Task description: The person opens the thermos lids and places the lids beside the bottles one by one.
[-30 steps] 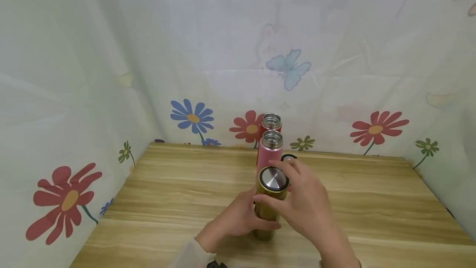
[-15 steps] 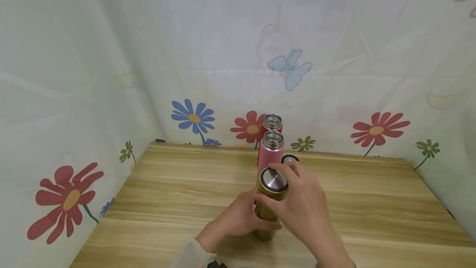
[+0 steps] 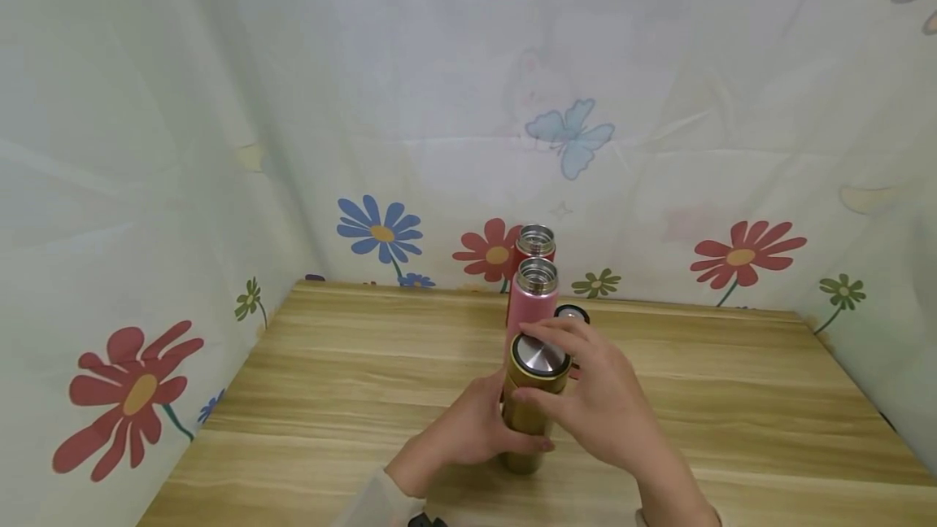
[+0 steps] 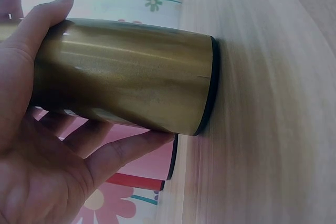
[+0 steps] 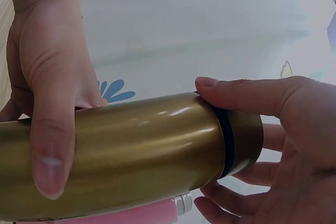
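A gold thermos bottle (image 3: 523, 421) stands upright on the wooden table. My left hand (image 3: 472, 421) grips its body, thumb in front and fingers behind, as the left wrist view also shows. At the top, my right hand (image 3: 603, 401) holds the lid (image 3: 542, 354), which has a shiny steel disc and a black ring. In the right wrist view a dark band lies between lid and body, with the thumb (image 5: 247, 95) across it. Behind it stand a pink bottle (image 3: 530, 311) and a red bottle (image 3: 535, 246), both lidless with bare steel necks.
Just behind my right hand is a round steel-topped piece with a black rim (image 3: 572, 313), mostly hidden. The wooden table (image 3: 366, 348) spreads to both sides. A flower-printed cloth (image 3: 439, 104) hangs around its back and sides.
My right hand's fingers have shifted around the lid, the thumb moving slightly right and down and the forefinger stretching left across the top. The left hand and the bottles keep their places.
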Action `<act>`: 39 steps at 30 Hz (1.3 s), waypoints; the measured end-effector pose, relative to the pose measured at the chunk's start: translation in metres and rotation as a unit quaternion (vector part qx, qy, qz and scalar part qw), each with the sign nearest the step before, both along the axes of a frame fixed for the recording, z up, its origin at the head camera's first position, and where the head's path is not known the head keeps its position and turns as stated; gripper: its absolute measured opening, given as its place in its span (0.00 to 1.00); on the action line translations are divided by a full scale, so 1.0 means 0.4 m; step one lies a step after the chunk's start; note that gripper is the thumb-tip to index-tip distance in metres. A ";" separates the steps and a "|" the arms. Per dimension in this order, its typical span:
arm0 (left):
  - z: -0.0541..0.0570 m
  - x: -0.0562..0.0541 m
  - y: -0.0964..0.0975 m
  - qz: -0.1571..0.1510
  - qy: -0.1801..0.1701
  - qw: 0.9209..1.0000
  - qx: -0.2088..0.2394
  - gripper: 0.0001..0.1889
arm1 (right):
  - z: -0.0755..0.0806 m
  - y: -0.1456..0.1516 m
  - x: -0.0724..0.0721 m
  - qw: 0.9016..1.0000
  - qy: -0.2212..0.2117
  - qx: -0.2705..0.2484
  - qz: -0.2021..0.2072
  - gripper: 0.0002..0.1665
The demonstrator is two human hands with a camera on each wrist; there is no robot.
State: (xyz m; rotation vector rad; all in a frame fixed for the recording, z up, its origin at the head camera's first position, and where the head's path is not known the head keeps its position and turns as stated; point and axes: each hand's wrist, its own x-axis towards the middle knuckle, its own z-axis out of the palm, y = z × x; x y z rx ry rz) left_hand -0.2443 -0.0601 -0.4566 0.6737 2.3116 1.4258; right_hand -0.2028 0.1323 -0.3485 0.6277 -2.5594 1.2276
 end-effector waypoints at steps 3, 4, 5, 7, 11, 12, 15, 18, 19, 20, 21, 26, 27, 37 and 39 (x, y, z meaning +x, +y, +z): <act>-0.002 -0.001 0.000 0.001 0.007 1.000 -0.001 0.39 | -0.001 0.010 -0.006 0.999 -0.019 -0.020 0.033 0.40; -0.002 0.000 0.000 0.001 0.011 1.000 -0.001 0.39 | -0.001 0.013 -0.008 0.999 -0.023 -0.025 0.043 0.40; -0.003 0.000 0.000 0.000 0.014 1.000 -0.002 0.39 | -0.002 0.016 -0.009 0.998 -0.026 -0.029 0.052 0.40; -0.003 0.001 0.000 0.000 0.020 1.000 -0.003 0.39 | -0.004 0.020 -0.013 0.997 -0.031 -0.034 0.069 0.40; -0.004 0.002 0.000 -0.001 0.027 1.000 -0.005 0.39 | -0.008 0.028 -0.020 0.993 -0.043 -0.045 0.101 0.42; -0.004 0.003 0.000 -0.001 0.027 1.000 -0.005 0.39 | -0.009 0.029 -0.022 0.992 -0.047 -0.048 0.107 0.42; -0.005 0.002 -0.002 -0.001 0.024 1.000 -0.006 0.40 | -0.012 0.034 -0.025 0.989 -0.055 -0.057 0.124 0.42; -0.005 0.002 -0.002 0.000 0.021 1.000 -0.006 0.40 | -0.015 0.038 -0.027 0.987 -0.058 -0.062 0.133 0.41; -0.005 0.001 -0.002 0.000 0.021 1.000 -0.006 0.40 | -0.015 0.039 -0.027 0.987 -0.059 -0.064 0.135 0.41; -0.005 0.001 -0.002 0.000 0.021 1.000 -0.006 0.40 | -0.016 0.039 -0.028 0.987 -0.060 -0.065 0.137 0.41; -0.005 0.001 -0.002 0.000 0.020 1.000 -0.006 0.40 | -0.016 0.040 -0.028 0.986 -0.060 -0.066 0.138 0.41; -0.004 0.002 -0.001 0.001 0.018 1.000 -0.008 0.39 | -0.016 0.042 -0.029 0.985 -0.065 -0.076 0.144 0.42; -0.004 0.002 0.000 0.001 0.018 1.000 -0.008 0.38 | -0.016 0.042 -0.029 0.984 -0.067 -0.079 0.143 0.43; -0.008 0.003 0.001 -0.001 0.029 1.000 -0.001 0.36 | -0.009 0.030 -0.013 0.995 -0.044 -0.062 0.064 0.47; -0.008 0.001 0.001 -0.001 0.028 1.000 -0.004 0.37 | -0.006 0.024 -0.007 0.997 -0.041 -0.049 0.035 0.48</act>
